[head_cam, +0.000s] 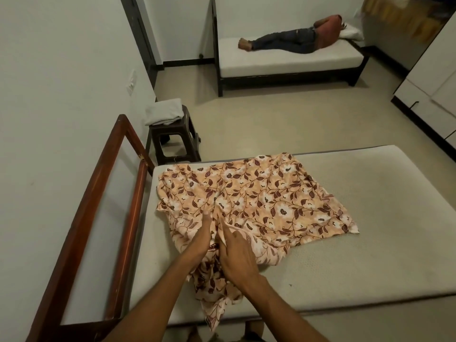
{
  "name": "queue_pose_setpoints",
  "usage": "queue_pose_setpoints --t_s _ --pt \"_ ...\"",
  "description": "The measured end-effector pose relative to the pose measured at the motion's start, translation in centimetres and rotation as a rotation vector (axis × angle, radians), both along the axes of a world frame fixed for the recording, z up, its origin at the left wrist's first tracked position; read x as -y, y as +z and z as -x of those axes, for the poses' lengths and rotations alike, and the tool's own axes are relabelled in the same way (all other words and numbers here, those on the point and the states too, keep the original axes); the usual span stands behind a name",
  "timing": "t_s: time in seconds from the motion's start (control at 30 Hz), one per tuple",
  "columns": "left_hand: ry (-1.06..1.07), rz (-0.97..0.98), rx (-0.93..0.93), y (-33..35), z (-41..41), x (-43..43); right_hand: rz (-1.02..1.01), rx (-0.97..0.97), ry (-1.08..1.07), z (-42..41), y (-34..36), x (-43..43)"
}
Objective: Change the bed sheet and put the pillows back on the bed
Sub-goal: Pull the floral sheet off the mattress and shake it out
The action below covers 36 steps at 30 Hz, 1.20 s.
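- The bare mattress takes up the near foreground. It looks firm and flat, so cloth should slide across it easily.
- The floral sheet lies on the left half of the mattress, partly folded, with its near end hanging over the near edge. It looks thin, light and limp. It will probably crumple and slip rather than keep a shape, so it is best taken by a hem or corner with a bunched pinch, one hold for each hand, well apart.
- The wooden end frame stands just beside the sheet's left edge, and loose cloth could snag on it.
- A dark stool stands on the floor beyond the bed.
- A folded white bundle rests on the stool. I cannot tell whether it is a pillow or linen.
- The right hand rests on the sheet near the mattress edge, its fingers straight and laid flat along a fold.
- The left hand touches the sheet just beside the right hand. The thumb shows, but fabric hides the fingertips, so I cannot tell whether it pinches the sheet.
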<state>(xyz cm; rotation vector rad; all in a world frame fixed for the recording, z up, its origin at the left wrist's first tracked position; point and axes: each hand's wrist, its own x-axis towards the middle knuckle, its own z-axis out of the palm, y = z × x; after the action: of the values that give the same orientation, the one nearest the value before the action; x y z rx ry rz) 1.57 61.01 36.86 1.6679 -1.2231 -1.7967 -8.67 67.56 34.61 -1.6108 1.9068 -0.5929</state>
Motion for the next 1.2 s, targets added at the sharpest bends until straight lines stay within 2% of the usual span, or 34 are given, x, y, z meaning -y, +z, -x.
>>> queue_pose_setpoints --t_s 0.13,0.27,0.53,0.83,1.03,1.2 --pt "0.046 -0.067 -0.049 0.0 -0.3 0.1 -0.028 -0.043 0.063 -0.6 0.2 -0.5" --pt "0.055 -0.067 -0.057 0.6 -0.3 -0.1 -0.014 -0.042 0.035 -0.3 0.1 -0.9" --pt "0.1 -0.171 0.001 -0.5 -2.3 0.4 0.014 0.0 0.004 0.4 -0.5 -2.1" --pt "0.062 -0.079 -0.055 -0.3 -0.2 -0.9 -0.031 0.0 -0.026 -1.2 -0.7 -1.5" --pt "0.182 0.002 -0.066 -0.5 -0.4 -1.2 0.021 0.043 -0.138 -0.1 -1.1 -1.1" --pt "0.178 0.017 -0.059 -0.2 -0.4 -1.4 0.019 0.02 -0.098 -1.0 -1.1 -1.3"
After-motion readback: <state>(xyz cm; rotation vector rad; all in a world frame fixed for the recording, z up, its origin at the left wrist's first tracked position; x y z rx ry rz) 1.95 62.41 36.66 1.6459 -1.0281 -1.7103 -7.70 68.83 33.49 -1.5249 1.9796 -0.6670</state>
